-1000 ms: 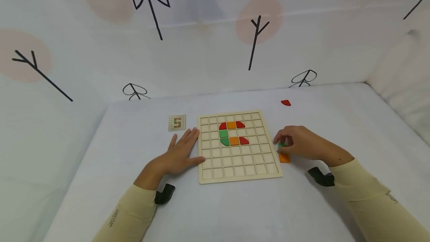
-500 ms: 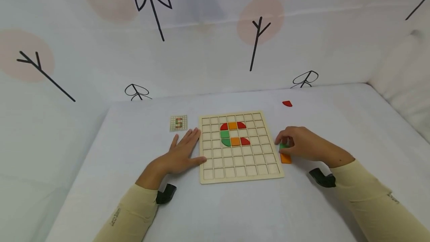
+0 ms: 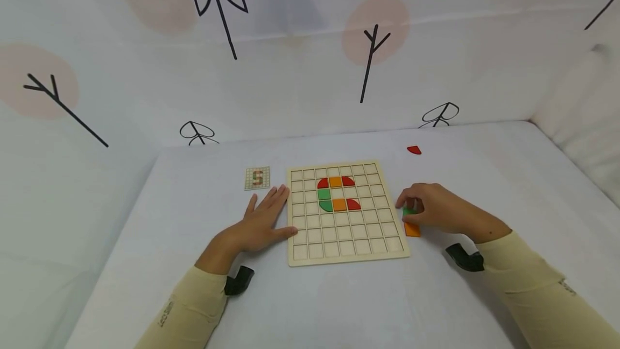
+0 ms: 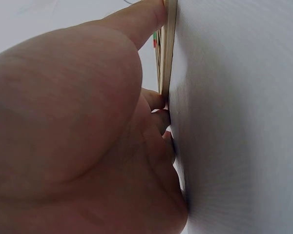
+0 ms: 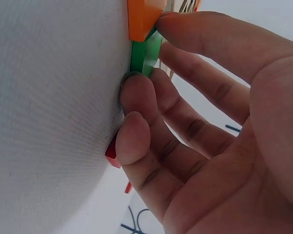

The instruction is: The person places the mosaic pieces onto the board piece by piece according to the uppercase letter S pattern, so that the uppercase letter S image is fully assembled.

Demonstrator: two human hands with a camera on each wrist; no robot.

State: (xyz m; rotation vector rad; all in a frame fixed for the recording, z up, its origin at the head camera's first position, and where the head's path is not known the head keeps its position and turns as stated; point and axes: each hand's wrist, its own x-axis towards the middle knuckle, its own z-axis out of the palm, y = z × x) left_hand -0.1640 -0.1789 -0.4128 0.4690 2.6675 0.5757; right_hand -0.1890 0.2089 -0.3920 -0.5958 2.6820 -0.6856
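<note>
My left hand (image 3: 259,225) lies with fingers spread along the left edge of a wooden grid board (image 3: 349,246), its thumb and fingertips touching that edge. Beyond the board's right edge, my right hand (image 3: 431,206) pinches a green tile (image 5: 146,53) between thumb and curled fingers, low over the white cloth. Close against the green tile lies an orange tile (image 3: 413,230). In the right wrist view a red piece (image 5: 112,153) shows behind the fingertips. On the board, red quarter-round (image 3: 347,181), orange (image 3: 335,181) and green (image 3: 324,193) pieces form a C-like shape.
A small pattern card (image 3: 257,178) showing an S-like figure lies left of the board. Farther back on the right is a red quarter-round piece (image 3: 414,150). White fabric with line drawings rises behind the table.
The head view has shifted slightly. Both hands, the board and the tiles keep their places.
</note>
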